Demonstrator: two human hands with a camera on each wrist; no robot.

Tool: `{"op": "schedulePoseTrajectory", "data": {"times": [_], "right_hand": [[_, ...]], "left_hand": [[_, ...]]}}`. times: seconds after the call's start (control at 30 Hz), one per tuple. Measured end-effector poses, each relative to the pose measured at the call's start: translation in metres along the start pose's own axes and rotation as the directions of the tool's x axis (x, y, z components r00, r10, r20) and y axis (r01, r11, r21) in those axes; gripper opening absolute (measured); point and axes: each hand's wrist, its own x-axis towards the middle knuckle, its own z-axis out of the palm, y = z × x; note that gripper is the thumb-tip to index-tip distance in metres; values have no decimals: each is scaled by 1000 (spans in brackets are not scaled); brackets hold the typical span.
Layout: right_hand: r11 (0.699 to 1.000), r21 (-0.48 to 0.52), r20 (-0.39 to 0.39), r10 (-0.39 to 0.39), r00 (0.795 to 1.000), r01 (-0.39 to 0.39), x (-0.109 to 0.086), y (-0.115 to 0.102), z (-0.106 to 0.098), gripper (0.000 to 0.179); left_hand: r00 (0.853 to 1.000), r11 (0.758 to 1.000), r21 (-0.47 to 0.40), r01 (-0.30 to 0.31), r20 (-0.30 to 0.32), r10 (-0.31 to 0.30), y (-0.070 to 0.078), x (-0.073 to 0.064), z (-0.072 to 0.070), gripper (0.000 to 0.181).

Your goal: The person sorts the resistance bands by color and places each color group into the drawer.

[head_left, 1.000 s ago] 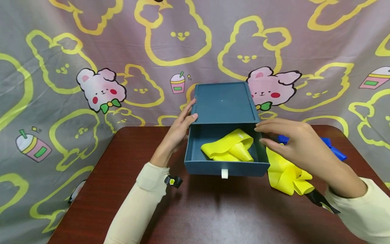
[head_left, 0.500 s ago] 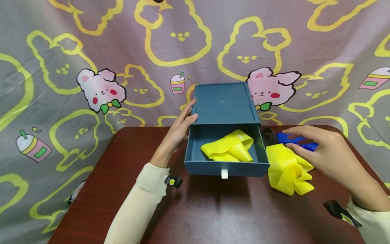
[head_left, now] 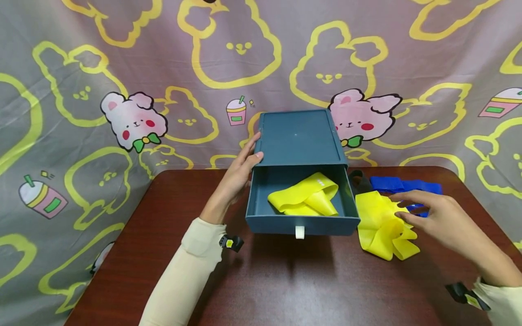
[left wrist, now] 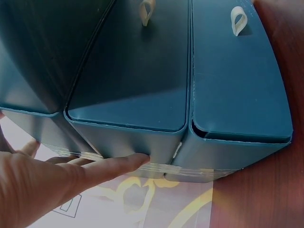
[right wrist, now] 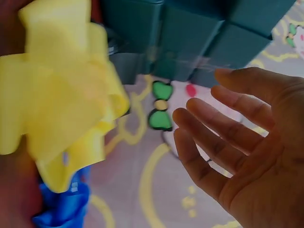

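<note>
A blue-grey drawer unit [head_left: 299, 138] stands at the table's back, its top drawer [head_left: 275, 224] pulled out. Inside that drawer lies a folded yellow elastic band [head_left: 299, 197]. My left hand [head_left: 240, 174] rests against the unit's left side, fingers extended, as the left wrist view also shows. To the right of the drawer my right hand [head_left: 436, 215] hovers with spread, loosely bent fingers, holding nothing. Nearest to it is a looped yellow band [head_left: 377, 222], partly behind the fingertips. In the right wrist view the palm [right wrist: 256, 190] is bare.
A blue band [head_left: 420, 185] lies behind the right hand, and a black band [head_left: 360, 181] sits beside the unit. Two lower drawers [left wrist: 128, 76] with pull tabs are closed. A patterned curtain [head_left: 163, 68] hangs behind the dark red table [head_left: 285, 280].
My right hand has withdrawn from the open drawer's right edge, moving right and slightly down towards the looped yellow band. My left hand stays on the unit; the drawer has not moved.
</note>
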Motion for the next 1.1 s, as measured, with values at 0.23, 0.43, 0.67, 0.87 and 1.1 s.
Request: {"op": "schedulePoseTrajectory", "data": {"times": [0.23, 0.43, 0.67, 0.87, 1.1], "right_hand": [[999, 27, 64, 39, 997, -41, -8, 22, 16, 32], [996, 50, 169, 70, 983, -80, -14, 33, 22, 33], [994, 49, 236, 88, 968, -102, -18, 42, 26, 39], [994, 31, 256, 89, 963, -100, -23, 49, 28, 40], [996, 27, 270, 76, 960, -86, -23, 51, 32, 40]], "left_hand": [[1000, 1000, -8, -4, 8, 4, 0, 0, -1, 59], [1000, 1000, -6, -3, 4, 3, 1, -1, 0, 58], [1000, 1000, -5, -10, 4, 10, 1, -1, 0, 59], [1000, 1000, 0, -8, 1, 8, 0, -1, 0, 58], [1000, 1000, -1, -8, -1, 8, 0, -1, 0, 58]]}}
